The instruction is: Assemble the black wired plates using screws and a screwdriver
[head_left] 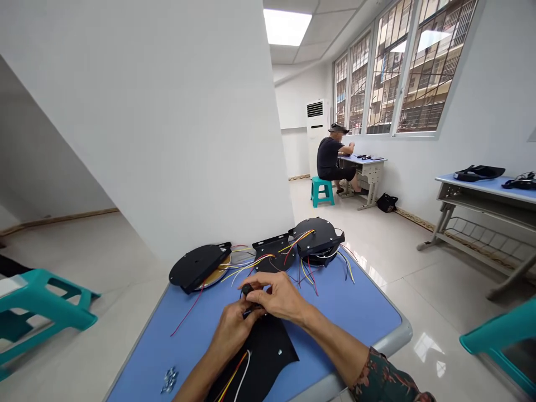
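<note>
My right hand (274, 297) is closed, thumb and fingers pinching a small black round-ended piece (247, 288); its lower part is hidden by my fingers. Close below it, my left hand (234, 329) is closed at the upper edge of a black plate (268, 357), its fingertips nearly meeting those of my right hand. What lies between the fingertips is hard to make out. This plate has curved sides, a screw (280, 352) and red, yellow and white wires (240, 371) coming from it. A pile of small silver screws (170, 379) lies at the left front of the blue table (201, 335).
Along the table's back lie several black plate assemblies with loose coloured wires: a round one at left (196, 265), a flat one in the middle (274, 254) and a stacked one at right (318, 234). Teal stools flank the table. A person (329, 153) sits at a far desk.
</note>
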Available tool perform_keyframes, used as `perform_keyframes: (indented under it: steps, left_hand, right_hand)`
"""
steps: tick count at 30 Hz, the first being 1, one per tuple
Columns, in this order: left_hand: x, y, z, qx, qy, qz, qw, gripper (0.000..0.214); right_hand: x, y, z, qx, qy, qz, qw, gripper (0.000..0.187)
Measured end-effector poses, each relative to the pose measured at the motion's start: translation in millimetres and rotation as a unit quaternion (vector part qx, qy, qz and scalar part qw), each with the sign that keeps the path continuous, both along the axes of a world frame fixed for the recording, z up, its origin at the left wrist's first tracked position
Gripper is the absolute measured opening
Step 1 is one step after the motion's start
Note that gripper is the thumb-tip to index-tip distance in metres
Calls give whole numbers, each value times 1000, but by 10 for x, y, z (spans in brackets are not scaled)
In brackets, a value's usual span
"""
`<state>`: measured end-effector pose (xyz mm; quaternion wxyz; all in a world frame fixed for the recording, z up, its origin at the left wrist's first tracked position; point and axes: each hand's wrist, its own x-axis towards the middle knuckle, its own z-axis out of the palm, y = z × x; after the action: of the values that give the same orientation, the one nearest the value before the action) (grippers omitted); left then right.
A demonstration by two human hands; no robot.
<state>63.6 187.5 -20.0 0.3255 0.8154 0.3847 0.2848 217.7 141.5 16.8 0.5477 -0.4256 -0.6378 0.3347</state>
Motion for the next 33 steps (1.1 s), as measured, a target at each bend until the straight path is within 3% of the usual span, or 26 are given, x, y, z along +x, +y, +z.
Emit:
perform_keyframes:
  steps: [3, 6, 12, 20, 24, 27, 30, 33]
  left_hand:
    - [13, 1, -14, 3, -6, -10, 1000, 20]
    - [42, -4, -45, -2, -32, -25, 999, 16]
    - [93, 32, -103, 35, -43, -43, 998, 15]
    - [135, 72, -140, 62, -59, -63, 994, 8]
    - [148, 70, -110, 60, -82, -61, 993, 12]
    - [155, 59, -98, 47, -108, -57, 991, 11]
    - [165, 41, -99, 17, -142, -56, 988, 8]
    - [140, 43, -76, -18, -187, -41, 981, 16]
  right_hand:
    - [48, -8, 14, 21, -25, 57, 998, 37]
    - [61, 0, -3, 59, -41, 47, 996, 36]
    - [-29, 25, -101, 125, -72, -84, 986, 28]
    - [-202, -70, -123, 89, -115, -238, 960, 35]
    - [-349, -51, -128, 71, -72, -321, 942, 39]
    - [-385, -20, -68, 47, -21, -306, 951, 35]
    - [-252, -45, 68, 43, 25, -296, 954, 37]
    - [44, -188, 233, 56, 102, -324, 939, 51]
